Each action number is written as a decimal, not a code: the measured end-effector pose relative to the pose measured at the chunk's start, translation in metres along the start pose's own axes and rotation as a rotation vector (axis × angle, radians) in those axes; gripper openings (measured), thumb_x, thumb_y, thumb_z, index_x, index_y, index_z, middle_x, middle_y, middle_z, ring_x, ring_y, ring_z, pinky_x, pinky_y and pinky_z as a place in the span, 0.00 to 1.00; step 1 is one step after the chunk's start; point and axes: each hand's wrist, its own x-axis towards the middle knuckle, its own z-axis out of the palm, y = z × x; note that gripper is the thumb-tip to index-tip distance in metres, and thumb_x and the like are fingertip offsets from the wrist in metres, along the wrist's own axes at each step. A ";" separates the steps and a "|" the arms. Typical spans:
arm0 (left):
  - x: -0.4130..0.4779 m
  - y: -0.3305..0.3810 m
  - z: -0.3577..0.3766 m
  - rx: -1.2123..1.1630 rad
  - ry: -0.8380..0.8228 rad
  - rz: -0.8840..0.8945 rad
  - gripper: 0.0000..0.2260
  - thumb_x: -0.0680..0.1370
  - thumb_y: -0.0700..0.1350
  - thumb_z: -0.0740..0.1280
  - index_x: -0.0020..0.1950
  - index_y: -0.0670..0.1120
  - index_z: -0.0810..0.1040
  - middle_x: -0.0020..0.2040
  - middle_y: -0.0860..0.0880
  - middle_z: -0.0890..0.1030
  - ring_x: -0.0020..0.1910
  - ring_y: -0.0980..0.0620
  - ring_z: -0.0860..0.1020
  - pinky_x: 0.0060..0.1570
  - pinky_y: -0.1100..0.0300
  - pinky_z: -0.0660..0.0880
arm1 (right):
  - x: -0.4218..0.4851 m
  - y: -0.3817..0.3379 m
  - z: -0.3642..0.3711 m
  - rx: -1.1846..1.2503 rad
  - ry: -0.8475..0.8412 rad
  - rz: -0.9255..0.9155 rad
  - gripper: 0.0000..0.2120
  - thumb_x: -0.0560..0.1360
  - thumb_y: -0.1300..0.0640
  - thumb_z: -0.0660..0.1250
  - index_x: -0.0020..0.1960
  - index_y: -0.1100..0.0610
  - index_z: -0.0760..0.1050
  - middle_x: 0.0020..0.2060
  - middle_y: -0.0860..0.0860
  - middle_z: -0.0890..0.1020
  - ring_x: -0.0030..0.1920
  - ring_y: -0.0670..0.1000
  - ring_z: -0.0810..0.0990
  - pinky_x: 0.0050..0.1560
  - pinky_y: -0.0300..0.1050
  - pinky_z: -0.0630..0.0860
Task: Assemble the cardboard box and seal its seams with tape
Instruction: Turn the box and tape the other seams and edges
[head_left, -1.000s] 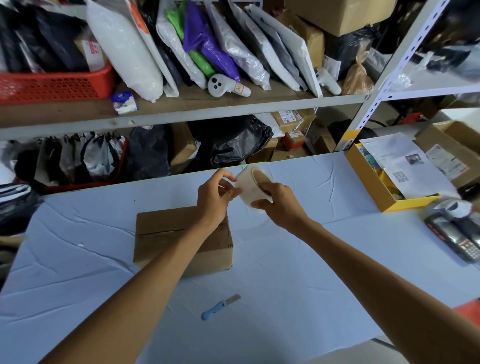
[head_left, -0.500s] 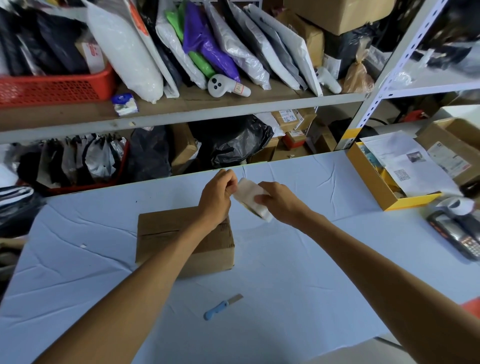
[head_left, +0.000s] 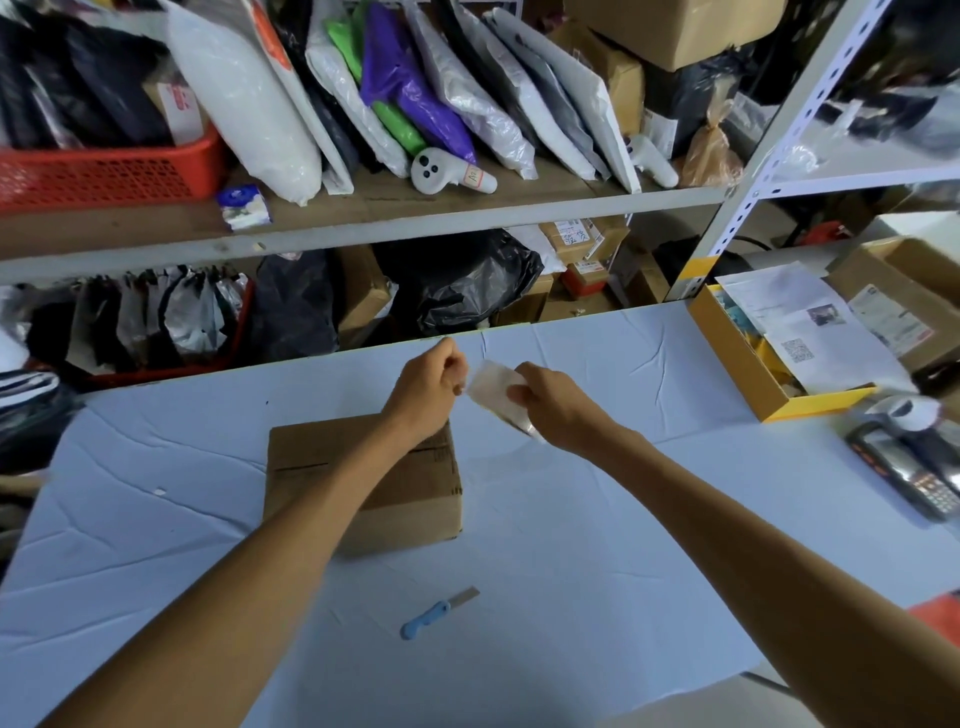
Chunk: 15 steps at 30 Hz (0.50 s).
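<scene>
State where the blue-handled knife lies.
Head view: the blue-handled knife lies on the table, just left of centre, nearer the person than the cardboard box.

The left hand (head_left: 426, 387) and right hand (head_left: 558, 410) are bare, like both forearms (head_left: 291, 530).

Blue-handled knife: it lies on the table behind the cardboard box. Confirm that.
Wrong side. In the head view the blue-handled knife lies on the table in front of the cardboard box, nearer the person, not behind it.
</scene>
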 end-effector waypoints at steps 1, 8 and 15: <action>0.000 -0.004 -0.002 -0.031 -0.038 -0.049 0.08 0.82 0.44 0.55 0.46 0.43 0.69 0.47 0.47 0.79 0.47 0.51 0.78 0.46 0.63 0.74 | 0.000 0.000 -0.001 -0.013 -0.001 -0.003 0.13 0.82 0.55 0.55 0.58 0.63 0.71 0.55 0.62 0.77 0.49 0.58 0.75 0.47 0.53 0.73; 0.005 0.001 -0.003 -0.429 -0.059 -0.212 0.07 0.78 0.42 0.65 0.53 0.49 0.68 0.51 0.41 0.82 0.47 0.48 0.83 0.55 0.54 0.78 | 0.003 0.003 0.004 -0.054 0.019 -0.023 0.13 0.80 0.54 0.57 0.59 0.61 0.73 0.54 0.61 0.78 0.50 0.58 0.77 0.52 0.56 0.77; 0.005 0.009 -0.007 -0.098 -0.051 -0.249 0.10 0.74 0.49 0.71 0.51 0.44 0.78 0.44 0.49 0.79 0.42 0.53 0.79 0.44 0.61 0.77 | 0.004 0.000 0.010 -0.052 0.075 -0.064 0.14 0.79 0.55 0.61 0.60 0.61 0.75 0.54 0.59 0.80 0.47 0.55 0.77 0.46 0.48 0.75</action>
